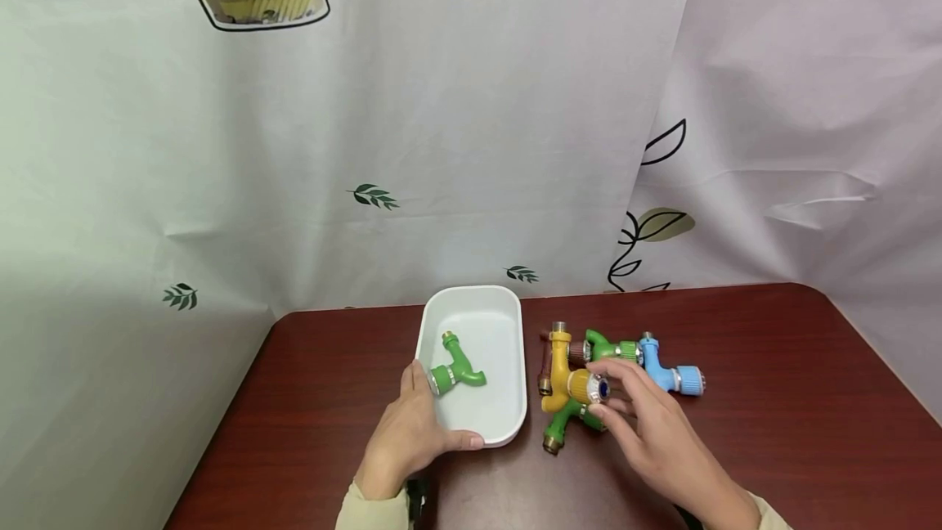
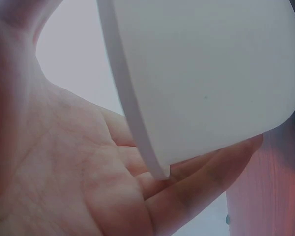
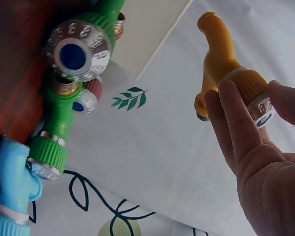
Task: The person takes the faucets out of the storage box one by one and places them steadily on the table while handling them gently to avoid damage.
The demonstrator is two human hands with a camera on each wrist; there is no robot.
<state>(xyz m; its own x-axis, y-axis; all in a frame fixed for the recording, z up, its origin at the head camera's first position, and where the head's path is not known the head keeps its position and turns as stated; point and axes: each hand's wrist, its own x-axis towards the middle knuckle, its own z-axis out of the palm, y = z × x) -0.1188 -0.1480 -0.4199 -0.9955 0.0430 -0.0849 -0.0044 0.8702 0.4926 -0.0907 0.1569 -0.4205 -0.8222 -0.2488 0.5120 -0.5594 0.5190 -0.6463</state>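
Observation:
My left hand holds a white plastic tray at its near left corner, fingers along the outer side wall and thumb at the near rim. In the left wrist view the fingers lie against the tray's wall. Inside the tray rests a green tap. My right hand pinches a yellow tap by its ridged knob. The right wrist view shows this yellow tap raised above the other taps, its knob between thumb and fingers.
Right of the tray lie a green tap beneath the yellow one, a dark red tap, another green tap and a light blue tap. They sit on a reddish-brown table, backed by a white patterned cloth.

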